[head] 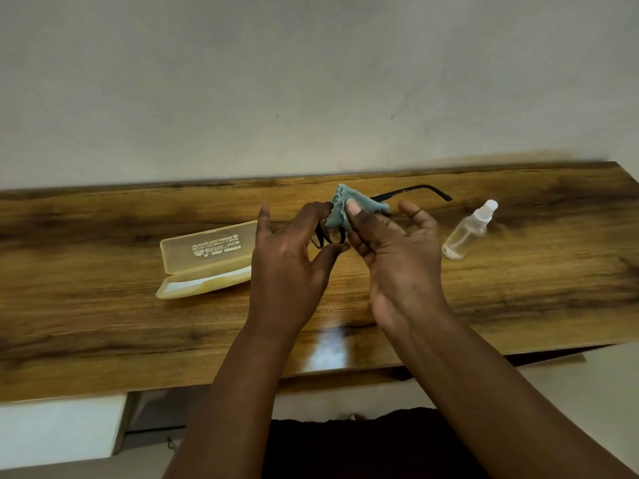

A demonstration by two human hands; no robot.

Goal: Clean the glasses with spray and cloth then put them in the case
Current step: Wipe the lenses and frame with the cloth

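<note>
Open case point(207, 261) blocks table point(103, 323) left-centre, spray bottle point(468, 229) right-centre; front edge strip and both ends passable.

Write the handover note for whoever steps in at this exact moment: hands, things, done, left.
Left hand: holds the black glasses by the frame, above the wooden table.
Right hand: pinches the blue cloth over a lens.
Spray bottle: lying on the table, to the right.
Case: open on the table, to the left, nothing visible inside.
Done: wiping under way; whether spray was used cannot be told.
Left: finish wiping, fold the glasses, put them in the case.
</note>
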